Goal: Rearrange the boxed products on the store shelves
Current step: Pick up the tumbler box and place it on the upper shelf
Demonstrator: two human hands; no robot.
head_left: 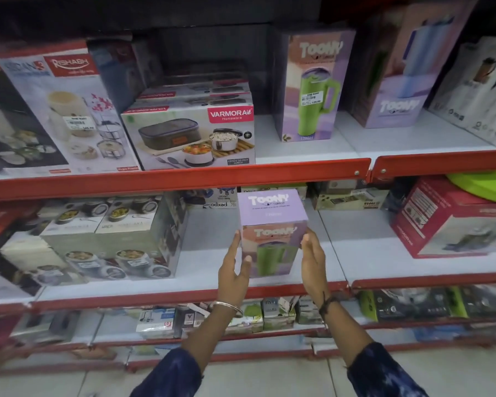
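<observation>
A purple Toony tumbler box [272, 224] with a green mug picture stands upright on the middle shelf [201, 293], near its front edge. My left hand [235, 270] presses its left side and my right hand [314, 259] presses its right side, so both grip the box. On the upper shelf a matching taller Toony box [312, 87] stands upright. Another Toony box [398, 73] leans beside it at the right.
The upper shelf [312, 150] also holds a Varmora lunch box carton [189, 136] and a Rishabh carton [63, 113]. On the middle shelf sit casserole cartons [109, 239] at left and a red carton [453, 222] at right. Small boxes [275, 313] fill the lower shelf.
</observation>
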